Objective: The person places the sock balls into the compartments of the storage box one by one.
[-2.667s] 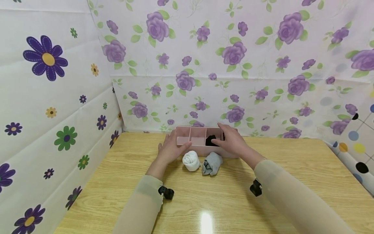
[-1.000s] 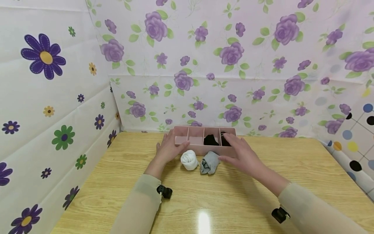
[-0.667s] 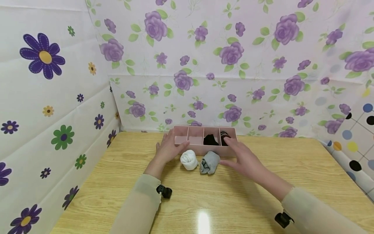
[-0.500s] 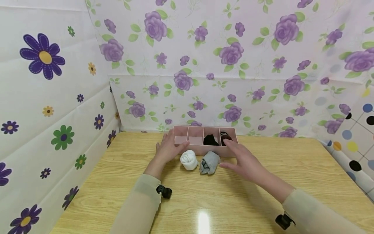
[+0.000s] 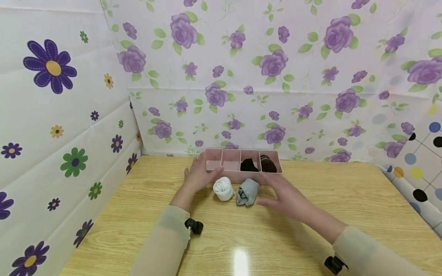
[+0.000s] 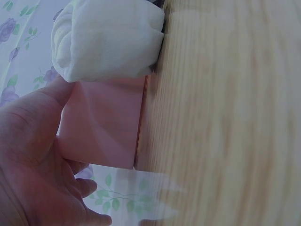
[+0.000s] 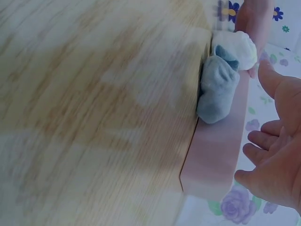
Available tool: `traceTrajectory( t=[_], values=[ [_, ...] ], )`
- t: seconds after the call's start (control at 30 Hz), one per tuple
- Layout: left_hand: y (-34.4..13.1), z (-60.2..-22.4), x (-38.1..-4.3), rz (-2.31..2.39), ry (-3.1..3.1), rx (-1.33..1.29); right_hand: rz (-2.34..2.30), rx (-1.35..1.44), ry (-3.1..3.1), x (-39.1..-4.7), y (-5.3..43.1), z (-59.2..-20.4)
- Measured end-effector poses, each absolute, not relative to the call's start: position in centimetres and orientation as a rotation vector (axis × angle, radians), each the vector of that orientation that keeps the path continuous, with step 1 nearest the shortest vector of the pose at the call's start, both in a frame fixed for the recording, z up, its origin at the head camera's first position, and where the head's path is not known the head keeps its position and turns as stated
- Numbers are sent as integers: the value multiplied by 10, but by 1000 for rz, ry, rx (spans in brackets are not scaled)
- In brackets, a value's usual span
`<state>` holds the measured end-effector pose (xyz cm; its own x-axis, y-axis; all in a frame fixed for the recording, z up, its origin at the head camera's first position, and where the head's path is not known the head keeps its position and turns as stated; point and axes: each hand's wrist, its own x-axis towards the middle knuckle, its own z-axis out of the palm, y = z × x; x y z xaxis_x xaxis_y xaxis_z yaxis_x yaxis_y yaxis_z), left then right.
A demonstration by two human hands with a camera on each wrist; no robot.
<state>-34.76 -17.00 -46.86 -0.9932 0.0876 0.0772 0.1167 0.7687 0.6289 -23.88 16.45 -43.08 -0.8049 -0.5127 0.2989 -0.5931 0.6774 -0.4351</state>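
Note:
A pink divided storage box (image 5: 232,176) stands near the table's back edge. My left hand (image 5: 200,174) holds its left end, the thumb over the front edge and the fingers at the end wall. A black sock (image 5: 249,165) lies in the third compartment from the left. In the rightmost one sits a dark brown rolled sock (image 5: 268,165) with pale stripes. Before the box are a rolled white sock (image 5: 223,188) and a rolled grey sock (image 5: 248,191). My right hand (image 5: 288,195), fingers spread and holding nothing, hovers just right of the grey sock (image 7: 218,89).
The two left compartments of the box show bare pink floors. A flowered cloth wall (image 5: 310,126) rises behind the wooden table (image 5: 221,237), and another (image 5: 86,134) runs along its left side.
My right hand has left the box's right compartments and drawn back toward me beside the grey sock, uncovering the striped brown sock. The left hand stays on the box.

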Motion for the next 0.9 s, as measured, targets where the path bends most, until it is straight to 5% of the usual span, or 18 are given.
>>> traceTrajectory(
  t=[0.9],
  values=[
    [-164, -450, -330, -981, -2957, -158, 721, 954, -2849, -240, 142, -447]
  ],
)
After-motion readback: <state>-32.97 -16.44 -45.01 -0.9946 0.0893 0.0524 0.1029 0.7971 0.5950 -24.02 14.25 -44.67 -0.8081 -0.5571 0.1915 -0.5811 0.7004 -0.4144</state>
